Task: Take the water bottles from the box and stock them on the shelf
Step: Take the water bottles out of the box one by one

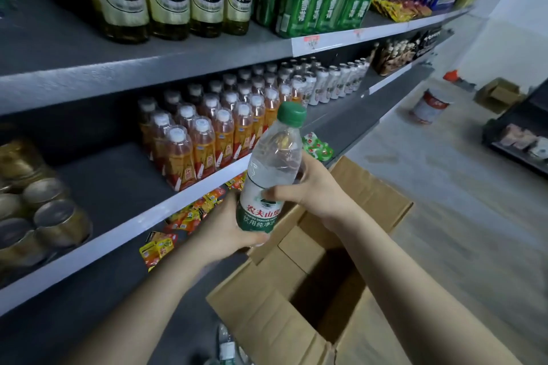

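Box: one, flaps open | water bottle: one, gripped by both hands, left, right

Head-worn view, close, angled down, perhaps leftward, toward shelving.

Person's not wearing much on the arms from where I'm standing: both forearms are showing bare right up to the frame edge, no sleeves coming into view. Left hand and right hand are bare too, fingers looking slim with short nails.
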`<action>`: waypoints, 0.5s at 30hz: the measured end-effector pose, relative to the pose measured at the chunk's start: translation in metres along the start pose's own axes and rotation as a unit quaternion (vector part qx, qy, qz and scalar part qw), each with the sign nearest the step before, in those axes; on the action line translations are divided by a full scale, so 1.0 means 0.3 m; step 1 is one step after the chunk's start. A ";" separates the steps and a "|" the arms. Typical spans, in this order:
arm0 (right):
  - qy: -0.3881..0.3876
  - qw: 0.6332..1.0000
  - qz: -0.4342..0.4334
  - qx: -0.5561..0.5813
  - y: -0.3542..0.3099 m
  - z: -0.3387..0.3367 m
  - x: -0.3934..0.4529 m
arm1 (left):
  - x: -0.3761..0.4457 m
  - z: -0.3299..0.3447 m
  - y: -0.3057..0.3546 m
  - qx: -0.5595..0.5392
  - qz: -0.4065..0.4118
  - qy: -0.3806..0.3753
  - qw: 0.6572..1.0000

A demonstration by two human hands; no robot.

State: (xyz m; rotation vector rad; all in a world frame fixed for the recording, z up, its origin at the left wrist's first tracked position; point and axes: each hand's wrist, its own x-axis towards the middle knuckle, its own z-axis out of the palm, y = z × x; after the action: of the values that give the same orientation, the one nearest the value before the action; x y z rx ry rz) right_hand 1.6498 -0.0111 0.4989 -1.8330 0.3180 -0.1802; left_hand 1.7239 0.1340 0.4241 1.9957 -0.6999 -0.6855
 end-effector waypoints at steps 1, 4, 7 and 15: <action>-0.009 1.000 -0.005 -0.003 -0.019 0.013 0.007 | -0.013 -0.020 0.005 -0.005 -0.006 0.012 1.000; -0.032 0.999 -0.014 -0.005 -0.070 0.052 0.027 | -0.043 -0.077 0.007 -0.027 -0.012 0.049 0.998; -0.049 0.998 -0.026 -0.004 -0.121 0.095 0.050 | -0.074 -0.139 0.009 -0.049 -0.012 0.090 0.995; -0.009 0.996 -0.083 -0.040 -0.247 0.239 0.119 | -0.121 -0.319 0.022 -0.064 -0.015 0.173 0.983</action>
State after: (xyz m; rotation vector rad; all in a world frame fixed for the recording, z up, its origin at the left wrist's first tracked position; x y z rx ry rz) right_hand 1.7132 0.0628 0.5483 -1.9407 0.1614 -0.2701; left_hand 1.7640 0.2096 0.4803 1.9430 -0.4086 -0.3743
